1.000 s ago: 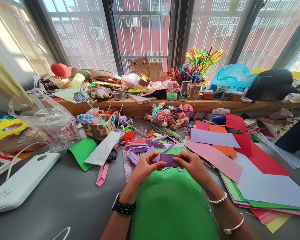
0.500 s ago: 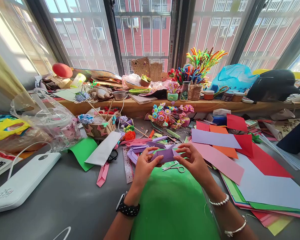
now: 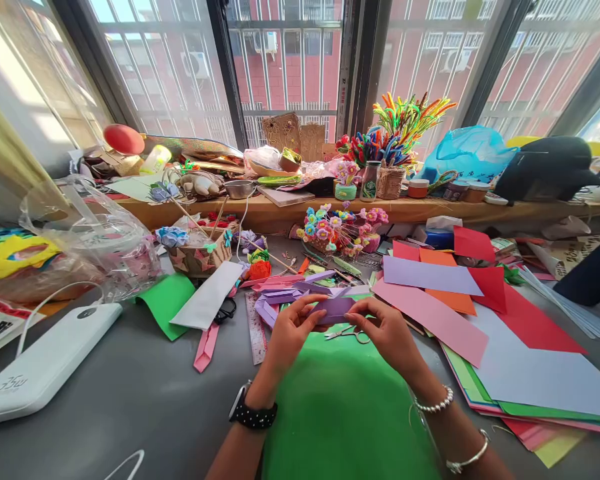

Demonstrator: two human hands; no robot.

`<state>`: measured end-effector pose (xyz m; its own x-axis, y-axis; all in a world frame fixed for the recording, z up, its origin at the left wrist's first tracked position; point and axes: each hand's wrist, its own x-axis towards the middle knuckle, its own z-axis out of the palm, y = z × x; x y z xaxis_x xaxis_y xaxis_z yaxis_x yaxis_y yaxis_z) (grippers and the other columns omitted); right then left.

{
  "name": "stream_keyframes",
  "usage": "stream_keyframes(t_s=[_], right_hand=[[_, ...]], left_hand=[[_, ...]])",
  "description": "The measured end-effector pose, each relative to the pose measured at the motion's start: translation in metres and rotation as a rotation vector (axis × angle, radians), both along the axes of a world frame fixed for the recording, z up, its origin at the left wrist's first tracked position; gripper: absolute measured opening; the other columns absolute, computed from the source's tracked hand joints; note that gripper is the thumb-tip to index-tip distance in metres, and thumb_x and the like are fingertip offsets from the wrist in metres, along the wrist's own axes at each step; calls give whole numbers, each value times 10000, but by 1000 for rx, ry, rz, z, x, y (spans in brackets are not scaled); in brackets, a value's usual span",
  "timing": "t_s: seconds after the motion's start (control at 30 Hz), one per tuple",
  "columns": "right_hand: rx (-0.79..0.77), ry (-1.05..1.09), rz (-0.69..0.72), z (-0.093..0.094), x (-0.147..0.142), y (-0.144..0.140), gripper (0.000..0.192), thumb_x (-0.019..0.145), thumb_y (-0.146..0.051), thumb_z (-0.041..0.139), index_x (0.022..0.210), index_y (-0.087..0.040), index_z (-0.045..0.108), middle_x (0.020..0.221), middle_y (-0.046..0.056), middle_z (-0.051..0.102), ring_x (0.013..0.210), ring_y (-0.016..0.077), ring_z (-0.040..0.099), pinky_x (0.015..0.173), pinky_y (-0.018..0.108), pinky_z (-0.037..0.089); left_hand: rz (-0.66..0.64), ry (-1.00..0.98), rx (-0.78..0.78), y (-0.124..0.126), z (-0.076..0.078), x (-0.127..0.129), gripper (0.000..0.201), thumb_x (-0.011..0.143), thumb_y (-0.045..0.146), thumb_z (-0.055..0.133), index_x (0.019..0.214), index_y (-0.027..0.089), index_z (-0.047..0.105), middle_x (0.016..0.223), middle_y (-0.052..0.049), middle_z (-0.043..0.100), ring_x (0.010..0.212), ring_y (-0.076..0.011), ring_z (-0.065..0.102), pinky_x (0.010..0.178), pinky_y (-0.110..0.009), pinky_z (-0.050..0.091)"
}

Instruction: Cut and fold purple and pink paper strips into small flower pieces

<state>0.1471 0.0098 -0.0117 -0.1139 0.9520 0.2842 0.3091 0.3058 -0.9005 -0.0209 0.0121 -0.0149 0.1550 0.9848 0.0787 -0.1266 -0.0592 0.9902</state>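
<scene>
Both of my hands hold a small folded purple paper piece point(image 3: 334, 309) just above a large green sheet point(image 3: 340, 407) on the grey table. My left hand point(image 3: 291, 331), with a black watch on its wrist, pinches the piece's left end. My right hand point(image 3: 386, 333), with pearl and silver bracelets, pinches the right end. Small scissors point(image 3: 351, 333) lie on the green sheet under the piece. A pile of folded purple paper strips point(image 3: 285, 294) lies just beyond my left hand.
Stacked coloured paper sheets point(image 3: 480, 320) spread to the right. A white power bank point(image 3: 40, 363) with a cable lies at the left, beside a clear plastic bag point(image 3: 87, 243). A basket point(image 3: 200, 257), paper flowers point(image 3: 337, 230) and pipe cleaners point(image 3: 400, 127) crowd the back sill.
My hands lifted the purple piece a little off the green sheet and turned it, then brought it slightly lower again. Nothing else on the table moved.
</scene>
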Motion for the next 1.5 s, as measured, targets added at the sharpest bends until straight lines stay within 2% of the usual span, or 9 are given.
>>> stream_keyframes(t_s=[0.13,0.2,0.27,0.37,0.6,0.77,1.0,1.5], right_hand=[[27,-24,-12,-1,0,0,243,749,-402,545,702,-165,577,707,39,590,545,136,559,507,251,464],[56,-47,-15,-2,1,0,236,767,-393,525,709,-170,575,707,43,590,559,141,554,505,253,465],[82,-75,-15,-2,3,1,220,777,-373,517,710,-172,575,703,47,592,590,150,551,518,257,466],[102,-81,-9,-2,5,1,205,779,-359,515,712,-176,576,716,49,594,624,158,553,533,262,472],[97,1,-13,-1,5,0,209,749,-375,556,710,-171,584,793,67,591,716,172,558,573,262,493],[15,104,-25,-1,5,0,238,700,-398,608,754,-166,592,836,66,589,755,171,568,617,260,502],[-11,145,-79,-3,3,0,297,691,-458,590,689,-162,570,719,45,580,598,141,549,529,251,488],[1,105,-101,-6,2,0,266,704,-429,587,693,-164,568,718,55,595,614,157,562,498,245,464]], left_hand=[[28,40,24,-1,1,-1,364,696,279,602,1055,220,596,815,4,632,690,-146,605,670,-286,531],[17,118,81,0,2,-4,275,703,288,593,960,212,653,888,-25,644,737,-165,606,674,-274,519],[-5,225,181,0,3,-9,191,692,285,609,839,198,695,876,-49,648,791,-182,595,686,-257,500],[-28,316,272,1,3,-14,178,664,273,644,811,189,698,830,-62,643,796,-184,585,686,-250,485],[47,294,250,0,1,-9,168,670,263,633,807,183,688,826,-56,650,761,-176,597,691,-262,490],[101,280,256,-1,1,-7,156,673,265,634,802,196,687,830,-48,655,794,-185,600,720,-272,489],[143,323,304,-2,3,-5,153,663,248,643,801,220,704,769,-37,657,759,-182,577,702,-266,470],[157,348,293,0,0,-4,138,663,231,648,788,226,708,738,-20,663,718,-165,589,664,-240,461]])
